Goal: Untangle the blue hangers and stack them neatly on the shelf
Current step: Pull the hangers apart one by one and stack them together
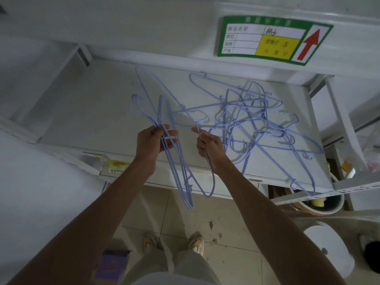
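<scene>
Your left hand (153, 138) reaches forward, fingers curled around a bundle of blue hangers (174, 161) hanging past the shelf (92, 112) edge; your right hand (208, 146) pinches one hanger (211, 182). The tangled pile (257, 120) lies on the shelf, right of both hands.

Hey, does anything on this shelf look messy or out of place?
Yes. The blue hangers on the right of the shelf lie in a crisscrossed tangle, and some poke past its front edge.
</scene>
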`<state>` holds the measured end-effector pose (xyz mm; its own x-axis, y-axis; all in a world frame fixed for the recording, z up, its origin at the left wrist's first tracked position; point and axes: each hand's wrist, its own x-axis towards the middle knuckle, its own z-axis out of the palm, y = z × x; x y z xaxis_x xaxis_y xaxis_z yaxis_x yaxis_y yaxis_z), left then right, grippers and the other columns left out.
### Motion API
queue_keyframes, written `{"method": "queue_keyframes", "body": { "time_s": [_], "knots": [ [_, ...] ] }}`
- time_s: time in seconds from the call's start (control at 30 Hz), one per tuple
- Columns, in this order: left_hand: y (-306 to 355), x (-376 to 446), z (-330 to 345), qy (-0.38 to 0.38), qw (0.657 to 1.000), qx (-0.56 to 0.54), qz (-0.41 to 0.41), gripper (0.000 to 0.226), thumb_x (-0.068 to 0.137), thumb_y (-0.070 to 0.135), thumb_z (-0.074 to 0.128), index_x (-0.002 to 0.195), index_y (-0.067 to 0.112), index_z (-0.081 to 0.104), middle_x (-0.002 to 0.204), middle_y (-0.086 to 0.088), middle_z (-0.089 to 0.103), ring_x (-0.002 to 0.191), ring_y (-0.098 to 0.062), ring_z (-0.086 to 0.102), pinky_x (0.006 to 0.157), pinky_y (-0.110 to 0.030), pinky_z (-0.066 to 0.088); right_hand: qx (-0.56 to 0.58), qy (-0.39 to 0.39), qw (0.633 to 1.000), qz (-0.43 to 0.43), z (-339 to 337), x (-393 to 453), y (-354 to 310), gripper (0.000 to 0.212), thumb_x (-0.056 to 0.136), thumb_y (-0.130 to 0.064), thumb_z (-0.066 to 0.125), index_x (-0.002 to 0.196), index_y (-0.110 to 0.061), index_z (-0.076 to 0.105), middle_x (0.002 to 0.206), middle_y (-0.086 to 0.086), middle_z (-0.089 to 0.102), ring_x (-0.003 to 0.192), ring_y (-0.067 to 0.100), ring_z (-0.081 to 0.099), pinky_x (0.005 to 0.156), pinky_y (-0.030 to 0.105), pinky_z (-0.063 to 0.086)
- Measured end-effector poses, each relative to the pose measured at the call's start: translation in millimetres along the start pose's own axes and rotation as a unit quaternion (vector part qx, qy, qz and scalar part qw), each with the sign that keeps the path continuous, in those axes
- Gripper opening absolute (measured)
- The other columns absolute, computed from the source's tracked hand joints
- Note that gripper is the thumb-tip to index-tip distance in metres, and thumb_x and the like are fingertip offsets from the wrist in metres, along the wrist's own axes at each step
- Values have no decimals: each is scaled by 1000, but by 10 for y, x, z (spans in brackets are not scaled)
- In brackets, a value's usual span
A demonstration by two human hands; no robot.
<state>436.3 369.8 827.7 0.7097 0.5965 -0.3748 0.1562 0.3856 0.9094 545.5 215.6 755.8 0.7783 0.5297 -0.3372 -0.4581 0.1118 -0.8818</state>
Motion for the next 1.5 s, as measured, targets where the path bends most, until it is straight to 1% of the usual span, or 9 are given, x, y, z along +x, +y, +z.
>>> {"method": "queue_keyframes", "body": {
  "time_s": [0.17,0.33,0.57,0.67,0.77,0.93,1.13,1.3,1.5],
  "knots": [
    [139,-28,-271,-27,995,78,47,30,106,16,47,116,-6,64,99,-20,75,73,-20,77,63,-28,61,24,-15,1000,-7,60,-51,-145,36,111,-15,40,140,0,55,64,-1,19,51,10,20,50,26,15],
    [190,-37,-563,-30,994,89,56,29,106,11,44,115,-10,61,102,-24,72,70,-20,77,65,-31,62,42,-35,997,-50,176,-131,-419,33,111,-13,36,137,-2,54,58,-6,24,44,6,23,48,28,12],
    [322,2,-935,-42,992,103,53,29,105,14,47,114,-8,65,96,-19,76,81,-32,77,66,-30,62,-84,-10,982,-167,127,-280,-698,30,110,-10,42,132,-7,63,61,-3,24,48,9,23,46,25,19],
    [456,7,-977,-67,988,127,51,28,105,13,47,112,-6,66,98,-22,75,65,-23,74,53,-26,56,-186,3,962,-202,121,-301,-770,28,110,-6,41,123,-6,66,58,-6,28,47,11,24,45,22,23],
    [564,50,-1007,-72,982,158,70,25,105,11,48,108,-4,68,92,-20,77,41,-13,56,37,-19,35,-222,24,956,-190,137,-316,-746,27,110,-5,37,120,-1,62,55,-11,30,47,12,22,47,23,22],
    [480,53,-874,-47,994,75,69,28,105,13,48,107,-7,67,86,-24,73,33,-8,34,37,-15,23,-226,78,948,-210,146,-368,-549,26,111,-10,39,118,-8,63,54,-12,32,45,9,26,45,22,26],
    [376,10,-753,-67,997,-31,-6,28,106,10,42,107,-4,66,75,-10,73,32,-5,32,37,-13,20,-235,119,940,-217,49,-450,-444,28,111,-9,38,123,-10,64,53,-10,34,48,10,26,50,25,28],
    [477,-68,-642,-83,990,-100,-48,29,106,8,38,103,-2,65,79,-11,68,32,-2,32,32,-14,21,-243,130,935,-225,22,-535,-452,29,111,-12,39,122,-16,66,56,-7,31,48,11,26,47,23,29],
    [454,-189,-575,-108,985,-122,-54,29,106,10,39,109,-4,64,73,-5,71,32,-2,32,30,-13,24,-270,135,927,-223,-4,-624,-444,28,110,-13,40,121,-18,66,59,3,36,53,19,33,54,37,33]
  ]
}}
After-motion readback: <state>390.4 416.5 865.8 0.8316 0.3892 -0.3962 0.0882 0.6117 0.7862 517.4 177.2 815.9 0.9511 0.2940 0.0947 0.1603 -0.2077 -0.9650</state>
